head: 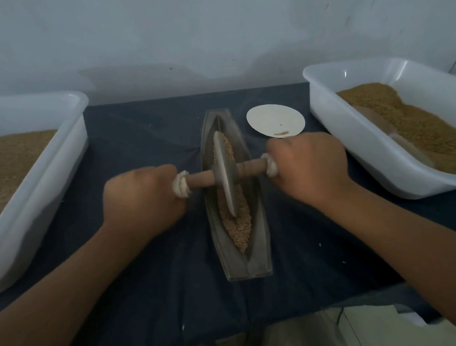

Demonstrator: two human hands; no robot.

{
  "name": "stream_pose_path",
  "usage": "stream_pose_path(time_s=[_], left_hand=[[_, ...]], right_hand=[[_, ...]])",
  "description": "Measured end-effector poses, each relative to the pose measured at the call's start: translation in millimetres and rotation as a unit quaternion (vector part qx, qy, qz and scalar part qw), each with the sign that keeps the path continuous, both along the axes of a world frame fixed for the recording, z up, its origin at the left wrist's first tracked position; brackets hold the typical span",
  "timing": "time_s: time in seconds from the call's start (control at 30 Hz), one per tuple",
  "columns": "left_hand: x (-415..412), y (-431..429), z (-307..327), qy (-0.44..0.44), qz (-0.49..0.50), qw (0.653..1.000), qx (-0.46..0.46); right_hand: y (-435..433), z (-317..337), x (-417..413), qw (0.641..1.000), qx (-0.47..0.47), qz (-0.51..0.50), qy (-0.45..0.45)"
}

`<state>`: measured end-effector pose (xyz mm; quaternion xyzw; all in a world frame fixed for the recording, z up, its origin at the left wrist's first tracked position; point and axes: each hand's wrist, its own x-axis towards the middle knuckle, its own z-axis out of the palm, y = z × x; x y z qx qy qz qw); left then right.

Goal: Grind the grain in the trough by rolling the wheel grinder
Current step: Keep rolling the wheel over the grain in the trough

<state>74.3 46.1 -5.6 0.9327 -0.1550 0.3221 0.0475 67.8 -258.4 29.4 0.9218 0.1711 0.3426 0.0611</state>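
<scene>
The left hand and right hand are bare, like both forearms.

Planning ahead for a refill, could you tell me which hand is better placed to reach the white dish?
Probably the right hand: it grips the handle just beside the white dish, while the left hand sits across the trough.

Left hand and right hand grip the wheel grinder, standing in the grain-filled trough.
</scene>
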Motion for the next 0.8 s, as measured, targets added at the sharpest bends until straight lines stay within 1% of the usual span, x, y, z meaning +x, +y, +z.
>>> stream_pose_path(time_s=[0.07, 0.13, 0.2, 0.23, 0.3, 0.4, 0.47, 0.5, 0.57, 0.7, 0.77, 0.8], left_hand=[[28, -6, 11, 0.035, 0.021, 0.999, 0.007], [54, -13, 26, 0.095, 0.045, 0.994, 0.015], [64, -18, 36, 0.135, 0.056, 0.989, 0.014], [61, -19, 37, 0.140, 0.058, 0.988, 0.015], [39, -15, 34, 0.115, 0.056, 0.991, 0.032], [-8, -4, 20, 0.028, -0.012, 0.999, 0.028], [-26, 3, 15, 0.007, -0.032, 0.999, 0.028], [-26, 4, 12, 0.008, -0.026, 0.999, 0.030], [-12, 0, 11, 0.028, -0.001, 0.999, 0.042], [55, -15, 29, 0.090, 0.055, 0.993, 0.053], [76, -23, 40, 0.091, 0.061, 0.992, 0.059], [78, -26, 44, 0.091, 0.059, 0.992, 0.063]], right_hand=[[6, 3, 24, 1.000, -0.005, -0.025, 0.013], [10, 7, 46, 0.998, -0.014, -0.055, 0.027], [14, 13, 53, 0.997, -0.004, -0.069, 0.037], [14, 14, 51, 0.997, -0.001, -0.066, 0.038], [12, 9, 36, 0.998, -0.003, -0.056, 0.042], [-3, -10, -8, 0.999, 0.007, -0.043, 0.020], [-10, -16, -29, 1.000, 0.011, -0.009, 0.011], [-11, -16, -30, 1.000, 0.011, -0.002, 0.012], [-7, -11, -13, 0.999, 0.006, -0.025, 0.028], [7, -1, 48, 0.997, -0.004, -0.077, 0.033], [10, 1, 63, 0.994, 0.010, -0.100, 0.033], [10, 0, 64, 0.993, 0.017, -0.104, 0.047]])
